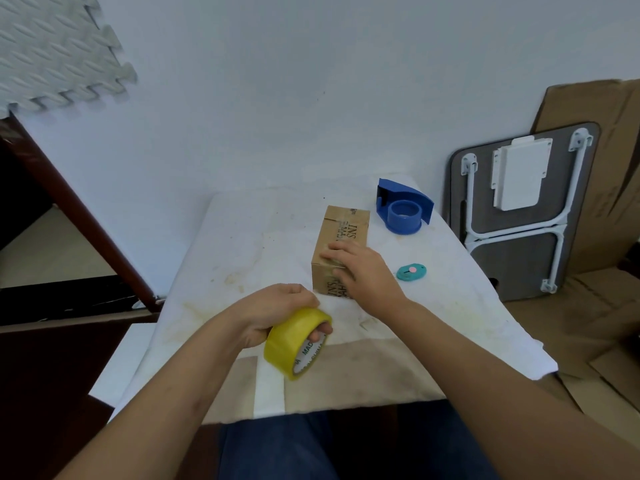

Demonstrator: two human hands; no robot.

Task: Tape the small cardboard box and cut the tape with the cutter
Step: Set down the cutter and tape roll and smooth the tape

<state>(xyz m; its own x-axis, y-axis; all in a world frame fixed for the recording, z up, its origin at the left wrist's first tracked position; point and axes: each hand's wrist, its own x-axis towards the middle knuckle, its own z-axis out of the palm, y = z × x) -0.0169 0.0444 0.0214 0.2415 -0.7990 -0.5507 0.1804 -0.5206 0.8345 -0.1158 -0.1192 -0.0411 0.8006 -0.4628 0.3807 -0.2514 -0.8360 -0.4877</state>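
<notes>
A small brown cardboard box (343,230) with black lettering lies lengthwise on the white-covered table (249,244). My right hand (363,271) rests flat on the box's near top edge, fingers spread over it. My left hand (277,310) grips a yellow roll of packing tape (294,341) just in front of the box, fingers through its core. A small teal cutter (411,272) with a pink button lies on the table to the right of the box, a little beyond my right hand.
A blue tape dispenser (403,211) stands at the table's far right corner. A folded grey table (519,216) and flattened cardboard (606,202) lean against the wall on the right. Dark wooden furniture (69,209) stands to the left.
</notes>
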